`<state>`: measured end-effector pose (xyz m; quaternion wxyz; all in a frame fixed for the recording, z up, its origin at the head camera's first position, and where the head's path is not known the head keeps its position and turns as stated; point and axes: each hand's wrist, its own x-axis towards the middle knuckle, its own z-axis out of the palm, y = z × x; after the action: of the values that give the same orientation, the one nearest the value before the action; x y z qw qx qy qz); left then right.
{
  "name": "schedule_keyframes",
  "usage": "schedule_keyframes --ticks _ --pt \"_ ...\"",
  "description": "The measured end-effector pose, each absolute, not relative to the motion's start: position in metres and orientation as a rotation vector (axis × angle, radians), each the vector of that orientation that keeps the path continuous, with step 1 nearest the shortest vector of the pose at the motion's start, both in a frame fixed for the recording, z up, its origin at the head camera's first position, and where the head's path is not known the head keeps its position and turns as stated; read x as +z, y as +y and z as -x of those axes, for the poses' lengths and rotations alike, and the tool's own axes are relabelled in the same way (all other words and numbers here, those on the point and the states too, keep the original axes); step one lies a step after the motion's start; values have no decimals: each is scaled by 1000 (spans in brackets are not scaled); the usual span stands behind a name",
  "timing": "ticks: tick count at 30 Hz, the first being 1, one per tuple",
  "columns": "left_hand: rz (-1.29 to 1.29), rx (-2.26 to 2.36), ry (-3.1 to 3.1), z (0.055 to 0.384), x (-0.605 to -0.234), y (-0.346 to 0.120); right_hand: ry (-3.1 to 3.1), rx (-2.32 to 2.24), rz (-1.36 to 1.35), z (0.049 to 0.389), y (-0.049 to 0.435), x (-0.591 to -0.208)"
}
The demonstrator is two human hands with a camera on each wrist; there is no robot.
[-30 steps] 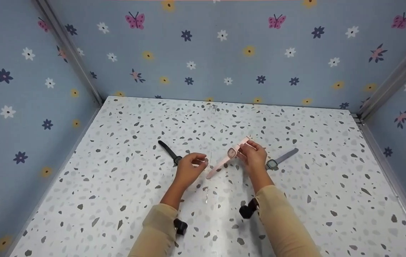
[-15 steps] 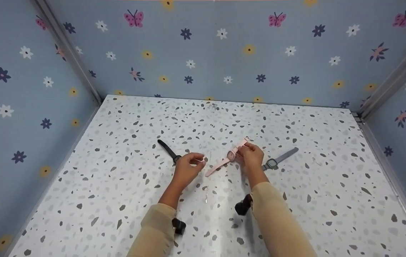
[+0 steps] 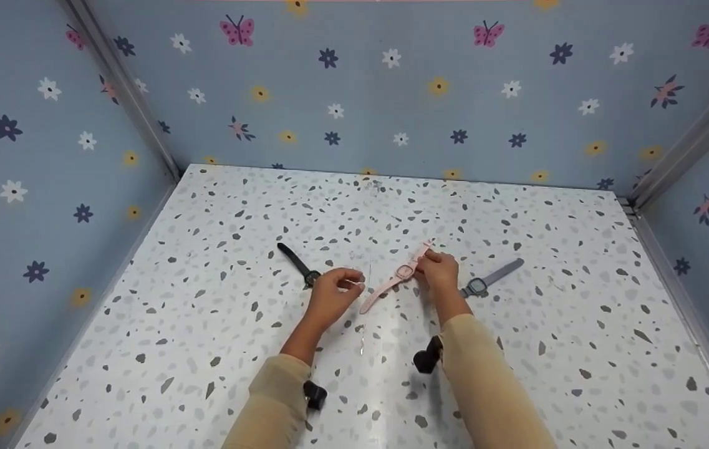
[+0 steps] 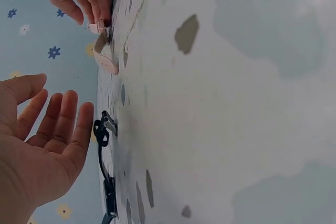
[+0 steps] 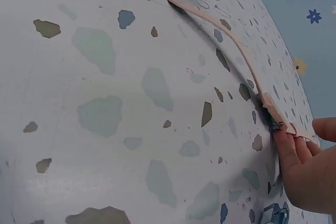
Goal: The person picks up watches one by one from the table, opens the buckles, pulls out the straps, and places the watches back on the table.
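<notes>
In the head view, my right hand [image 3: 440,272] holds a pink wristwatch [image 3: 405,272] by the strap beside its square case. The right wrist view shows the fingers [image 5: 287,148] under the strap near the case, with the long strap end [image 5: 231,34] curving down towards the table. My left hand [image 3: 333,293] is left of the pink watch, its fingers loosely bent, holding nothing. Beside it lies a black wristwatch [image 3: 295,260], partly hidden by that hand in the head view. A grey-purple wristwatch [image 3: 496,275] lies right of my right hand, which hides its near end.
The watches are on a white speckled table [image 3: 236,386]. Blue walls [image 3: 366,81] with flowers and butterflies stand behind and at both sides. A black wrist camera [image 3: 315,395] sits at the left sleeve, another black camera [image 3: 427,357] at the right.
My right hand has moved slightly left and lower with the pink watch, whose strap now bends more. The grey-purple watch shows more of itself. The left hand has hardly moved.
</notes>
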<state>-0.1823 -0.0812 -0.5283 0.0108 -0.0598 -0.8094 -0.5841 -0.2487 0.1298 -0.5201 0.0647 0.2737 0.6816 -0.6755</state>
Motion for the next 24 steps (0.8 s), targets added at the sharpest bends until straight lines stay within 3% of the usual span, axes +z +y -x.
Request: schedule_keyframes --ticks 24 --pt "223 -1708 -2577 186 -524 -84 2112 -1921 -607 235 157 -508"
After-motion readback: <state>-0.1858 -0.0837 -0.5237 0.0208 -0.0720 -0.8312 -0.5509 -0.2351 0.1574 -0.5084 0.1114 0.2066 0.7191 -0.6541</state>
